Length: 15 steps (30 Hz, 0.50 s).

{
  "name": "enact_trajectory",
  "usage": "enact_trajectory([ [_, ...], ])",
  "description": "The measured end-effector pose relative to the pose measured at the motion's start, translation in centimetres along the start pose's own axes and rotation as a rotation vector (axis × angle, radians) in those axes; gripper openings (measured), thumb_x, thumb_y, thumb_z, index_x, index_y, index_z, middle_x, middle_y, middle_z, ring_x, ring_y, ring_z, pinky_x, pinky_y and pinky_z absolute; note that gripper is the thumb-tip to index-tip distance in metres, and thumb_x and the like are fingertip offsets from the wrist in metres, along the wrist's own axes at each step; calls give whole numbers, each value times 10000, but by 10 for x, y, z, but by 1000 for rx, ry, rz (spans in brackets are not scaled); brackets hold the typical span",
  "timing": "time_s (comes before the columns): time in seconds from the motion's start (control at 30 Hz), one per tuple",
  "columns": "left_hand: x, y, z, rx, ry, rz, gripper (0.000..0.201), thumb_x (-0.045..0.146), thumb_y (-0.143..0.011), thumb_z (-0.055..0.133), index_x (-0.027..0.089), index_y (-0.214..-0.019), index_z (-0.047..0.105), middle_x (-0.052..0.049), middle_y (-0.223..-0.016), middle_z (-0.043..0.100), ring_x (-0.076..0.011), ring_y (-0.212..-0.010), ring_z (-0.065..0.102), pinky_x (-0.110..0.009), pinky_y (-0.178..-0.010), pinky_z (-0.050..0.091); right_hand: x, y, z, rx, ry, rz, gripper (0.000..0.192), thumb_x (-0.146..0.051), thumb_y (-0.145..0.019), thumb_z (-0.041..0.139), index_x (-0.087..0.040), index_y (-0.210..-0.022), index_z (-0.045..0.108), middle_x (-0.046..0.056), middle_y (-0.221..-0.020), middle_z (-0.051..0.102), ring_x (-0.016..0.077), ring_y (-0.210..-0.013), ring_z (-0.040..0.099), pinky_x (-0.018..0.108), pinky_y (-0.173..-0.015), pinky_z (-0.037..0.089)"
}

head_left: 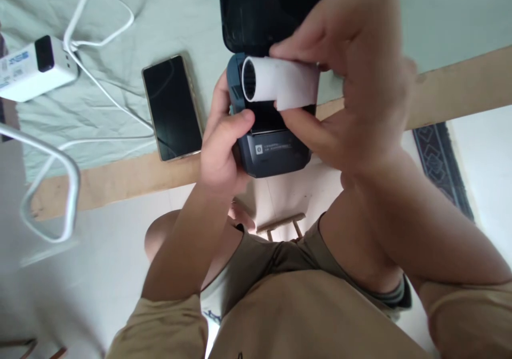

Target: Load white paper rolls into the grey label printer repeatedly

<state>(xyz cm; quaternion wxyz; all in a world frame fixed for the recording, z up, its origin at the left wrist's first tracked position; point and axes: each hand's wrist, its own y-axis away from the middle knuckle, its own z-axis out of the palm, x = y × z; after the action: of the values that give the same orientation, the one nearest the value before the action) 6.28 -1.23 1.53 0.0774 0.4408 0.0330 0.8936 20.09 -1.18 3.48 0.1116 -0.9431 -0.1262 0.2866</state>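
A small dark label printer is tilted up at the table's edge, its black lid swung open away from me. My left hand is closed around the printer's left side, thumb on the rim. Over the open compartment sits a white paper roll with a dark hollow core facing left. The fingers and thumb of my right hand pinch this roll from the right, and a loose paper end shows at its front. How deep the roll sits in the compartment is hard to tell.
Left of the printer lies a smartphone with a dark screen. A white power bank rests farther left, with a white cable running to the phone. Green cloth covers the table, whose wooden edge is bare. A wooden stool is below.
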Motion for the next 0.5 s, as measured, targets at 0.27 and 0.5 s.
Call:
enact_trajectory([
  [0.27, 3, 1, -16, -123, 1, -53, 291, 156, -846, 522, 281, -1102, 582, -3, -1122, 688, -240, -1389, 466, -357, -1065, 473, -3, 1, -5, 64, 165, -76, 219, -253, -837, 487, -288, -1021, 601, -45, -1152, 687, 162, -999, 673, 336, -873, 534],
  [0.5, 3, 1, -19, -130, -82, -81, 263, 178, -860, 543, 285, -1094, 599, 13, -1057, 699, -251, -1353, 514, -360, -1036, 497, 14, 5, 9, 136, -70, -212, 212, -190, -869, 486, -292, -938, 658, -51, -1180, 685, 159, -1140, 634, 365, -1004, 498],
])
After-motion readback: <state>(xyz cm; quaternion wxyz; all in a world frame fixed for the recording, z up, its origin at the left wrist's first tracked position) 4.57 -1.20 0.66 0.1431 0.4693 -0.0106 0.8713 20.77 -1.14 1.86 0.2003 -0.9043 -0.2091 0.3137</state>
